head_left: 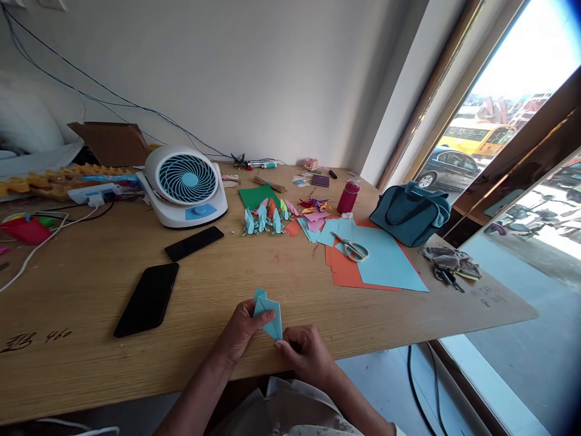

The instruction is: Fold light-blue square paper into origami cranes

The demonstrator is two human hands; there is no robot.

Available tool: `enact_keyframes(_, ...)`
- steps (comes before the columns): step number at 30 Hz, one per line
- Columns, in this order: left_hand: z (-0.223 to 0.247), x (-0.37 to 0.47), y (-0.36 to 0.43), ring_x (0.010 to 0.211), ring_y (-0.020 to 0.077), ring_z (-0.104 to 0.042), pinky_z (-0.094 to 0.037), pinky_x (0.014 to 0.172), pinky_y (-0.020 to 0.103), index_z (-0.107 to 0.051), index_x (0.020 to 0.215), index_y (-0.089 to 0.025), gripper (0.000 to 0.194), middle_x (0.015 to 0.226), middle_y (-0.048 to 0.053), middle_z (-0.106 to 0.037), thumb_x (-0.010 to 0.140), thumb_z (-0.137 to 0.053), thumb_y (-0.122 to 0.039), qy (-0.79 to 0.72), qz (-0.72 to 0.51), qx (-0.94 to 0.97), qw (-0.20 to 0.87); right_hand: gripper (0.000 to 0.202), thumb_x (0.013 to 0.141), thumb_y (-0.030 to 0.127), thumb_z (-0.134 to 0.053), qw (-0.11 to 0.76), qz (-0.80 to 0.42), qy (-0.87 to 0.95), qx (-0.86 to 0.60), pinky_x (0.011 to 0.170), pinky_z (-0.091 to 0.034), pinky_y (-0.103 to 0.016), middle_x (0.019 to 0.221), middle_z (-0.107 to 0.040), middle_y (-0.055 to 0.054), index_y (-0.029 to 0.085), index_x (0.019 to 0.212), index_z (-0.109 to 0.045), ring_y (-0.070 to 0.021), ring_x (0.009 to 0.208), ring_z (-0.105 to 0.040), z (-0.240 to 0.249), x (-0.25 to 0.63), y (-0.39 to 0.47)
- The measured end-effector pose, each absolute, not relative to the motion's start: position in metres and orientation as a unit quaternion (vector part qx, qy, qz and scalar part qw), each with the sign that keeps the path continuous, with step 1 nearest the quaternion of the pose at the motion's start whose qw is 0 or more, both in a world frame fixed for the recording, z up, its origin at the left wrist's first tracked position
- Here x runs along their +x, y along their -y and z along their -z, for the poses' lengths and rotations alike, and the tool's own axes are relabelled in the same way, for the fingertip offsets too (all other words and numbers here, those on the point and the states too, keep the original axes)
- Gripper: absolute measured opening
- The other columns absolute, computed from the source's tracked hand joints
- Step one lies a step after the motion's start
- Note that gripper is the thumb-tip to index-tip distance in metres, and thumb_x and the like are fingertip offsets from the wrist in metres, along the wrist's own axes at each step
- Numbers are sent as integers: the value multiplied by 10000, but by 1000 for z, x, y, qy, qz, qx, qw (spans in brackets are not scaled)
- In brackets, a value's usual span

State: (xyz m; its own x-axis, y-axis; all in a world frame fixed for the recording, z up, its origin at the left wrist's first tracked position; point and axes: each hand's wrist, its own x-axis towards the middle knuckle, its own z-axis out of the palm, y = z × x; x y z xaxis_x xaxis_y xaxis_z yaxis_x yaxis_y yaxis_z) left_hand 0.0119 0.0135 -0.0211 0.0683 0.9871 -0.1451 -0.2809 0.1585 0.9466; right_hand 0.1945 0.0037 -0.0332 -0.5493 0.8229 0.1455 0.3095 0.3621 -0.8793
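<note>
The left hand (245, 330) holds a folded light-blue paper (273, 327) between thumb and fingers, above the near side of the wooden table (254, 260); the right hand (308, 354) pinches its lower tip; beyond, 1 pair of scissors (348, 244) lies on papers. A large light-blue sheet (390, 260) is among them.

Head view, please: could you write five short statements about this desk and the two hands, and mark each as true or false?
1. The left hand grips the folded light-blue paper. True.
2. The right hand holds the scissors. False: they lie on light-blue sheets; this hand is at the folded paper's lower tip.
3. The red bottle stands between the fan and the teal bag. True.
4. The larger black phone-like device lies right of the scissors. False: it lies left of them.
5. Orange paper lies under the largest light-blue sheet. True.
</note>
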Motion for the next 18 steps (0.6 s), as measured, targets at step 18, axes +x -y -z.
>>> enact_keyframes(18,-8,2,-39,601,107,-471,-373,616,229,-626,646,-138,350,610,-36,-548,611,-843,-411,-472,-396,503,606,316,963,418,-530,385,-466,711,-358,612,-367,-257,698,-566,-8,178,778,-621,-132,657,-497,19,216,-12)
